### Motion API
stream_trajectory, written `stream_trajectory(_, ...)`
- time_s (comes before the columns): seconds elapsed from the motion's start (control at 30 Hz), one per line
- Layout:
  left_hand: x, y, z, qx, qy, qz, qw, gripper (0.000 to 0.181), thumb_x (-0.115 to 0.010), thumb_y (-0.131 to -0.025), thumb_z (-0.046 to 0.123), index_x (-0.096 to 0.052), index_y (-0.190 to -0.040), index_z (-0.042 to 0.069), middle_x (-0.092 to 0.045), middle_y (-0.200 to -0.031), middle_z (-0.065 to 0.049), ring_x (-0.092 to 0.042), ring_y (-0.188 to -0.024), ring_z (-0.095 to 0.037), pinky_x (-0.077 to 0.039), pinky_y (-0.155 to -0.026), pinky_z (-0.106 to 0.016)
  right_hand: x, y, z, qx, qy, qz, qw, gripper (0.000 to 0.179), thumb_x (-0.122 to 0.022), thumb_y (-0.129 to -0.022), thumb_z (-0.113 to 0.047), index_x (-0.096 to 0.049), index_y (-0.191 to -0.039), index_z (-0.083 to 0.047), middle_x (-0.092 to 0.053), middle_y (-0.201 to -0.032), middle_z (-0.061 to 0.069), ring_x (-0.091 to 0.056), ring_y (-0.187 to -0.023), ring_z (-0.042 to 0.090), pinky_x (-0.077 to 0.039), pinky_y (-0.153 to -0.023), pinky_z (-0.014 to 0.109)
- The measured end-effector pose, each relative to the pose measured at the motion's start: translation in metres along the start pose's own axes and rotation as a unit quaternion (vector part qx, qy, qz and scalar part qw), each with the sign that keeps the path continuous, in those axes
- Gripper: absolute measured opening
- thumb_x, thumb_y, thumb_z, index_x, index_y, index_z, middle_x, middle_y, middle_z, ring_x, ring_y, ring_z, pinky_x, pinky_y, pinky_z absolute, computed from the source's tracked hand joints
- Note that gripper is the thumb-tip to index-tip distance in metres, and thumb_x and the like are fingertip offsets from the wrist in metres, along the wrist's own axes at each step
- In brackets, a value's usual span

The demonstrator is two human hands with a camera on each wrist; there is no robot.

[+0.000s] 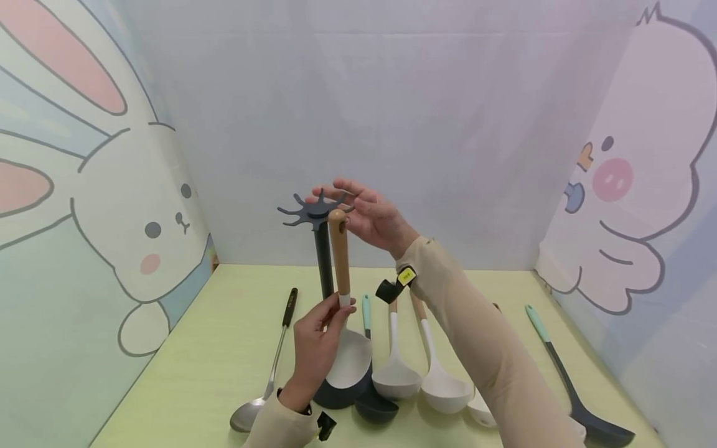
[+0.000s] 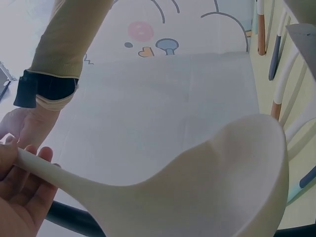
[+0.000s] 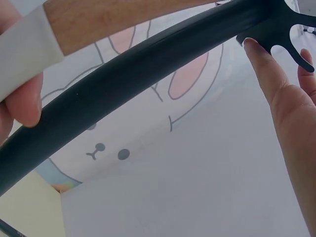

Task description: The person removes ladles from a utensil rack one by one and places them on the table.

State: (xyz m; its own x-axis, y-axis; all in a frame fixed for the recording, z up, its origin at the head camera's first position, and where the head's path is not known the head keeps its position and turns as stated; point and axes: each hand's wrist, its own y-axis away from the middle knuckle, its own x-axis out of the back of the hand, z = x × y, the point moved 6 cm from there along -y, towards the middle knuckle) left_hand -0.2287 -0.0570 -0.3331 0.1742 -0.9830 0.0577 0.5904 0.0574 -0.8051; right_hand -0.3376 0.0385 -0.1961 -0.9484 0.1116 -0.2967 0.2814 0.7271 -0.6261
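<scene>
My left hand [image 1: 315, 345] pinches a white ladle [image 1: 354, 358] by its neck, just below the wooden handle [image 1: 340, 258]. It is upright, handle up, with a hole near the handle's top and the bowl low over the round base of a dark utensil rack [image 1: 323, 264]. The bowl [image 2: 222, 182] fills much of the left wrist view. Several curved hooks [image 1: 305, 213] spread from the rack's top, level with the handle end. Beside them is my right hand [image 1: 378, 218], fingers extended. The right wrist view has one fingertip [image 3: 252, 44] right at a hook's underside.
A steel spoon [image 1: 246, 415] with a black handle lies left of the rack. To the right are a dark ladle [image 1: 376, 407] and two white ladles [image 1: 396, 378] with wooden handles. Farther right lies a dark turner [image 1: 602, 428]. Printed walls surround the table.
</scene>
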Motion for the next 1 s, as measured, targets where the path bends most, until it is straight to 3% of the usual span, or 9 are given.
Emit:
stream_trajectory(0.27,0.005,0.001,0.004,0.001,-0.002,-0.009,1.0,0.025,-0.067,-0.086,-0.013,-0.069,-0.11,-0.007,-0.074,-0.094,-0.014,-0.073,-0.08,-0.025,-0.055,-0.074,-0.02,-0.001,0.003,-0.001,0.006,0.003,0.04,0.9992,0.032,-0.072,-0.09,-0.007,-0.065,-0.121,-0.005,-0.054,-0.133,0.017,-0.053,-0.126,0.028,-0.052,-0.083,0.024)
stream_trajectory(0.5,0.01,0.002,0.0,0.03,0.002,-0.014,0.9995,0.025,-0.066,-0.088,-0.01,-0.068,-0.114,-0.008,-0.074,-0.096,-0.014,-0.074,-0.079,-0.024,-0.055,-0.075,-0.02,0.008,0.008,-0.003,0.023,0.069,0.152,0.9857,0.04,-0.085,-0.079,-0.012,-0.066,-0.113,-0.006,-0.061,-0.118,0.013,-0.061,-0.116,0.023,-0.051,-0.092,0.026)
stream_trajectory(0.6,0.011,0.001,-0.001,0.034,0.003,-0.016,0.9993,0.025,-0.066,-0.089,-0.01,-0.068,-0.113,-0.01,-0.074,-0.095,-0.015,-0.074,-0.079,-0.026,-0.054,-0.076,-0.02,0.009,0.01,-0.006,0.025,0.078,0.181,0.98,0.043,-0.088,-0.074,-0.014,-0.067,-0.111,-0.007,-0.062,-0.116,0.013,-0.062,-0.114,0.023,-0.051,-0.091,0.026)
stream_trajectory(1.0,0.015,-0.004,0.002,0.042,-0.005,-0.014,0.999,0.026,-0.065,-0.089,-0.01,-0.067,-0.115,-0.012,-0.074,-0.095,-0.016,-0.074,-0.079,-0.026,-0.054,-0.079,-0.019,-0.001,0.012,-0.007,0.025,0.129,0.207,0.9696,0.049,-0.09,-0.072,-0.02,-0.064,-0.112,-0.01,-0.062,-0.115,0.009,-0.061,-0.116,0.022,-0.049,-0.096,0.03)
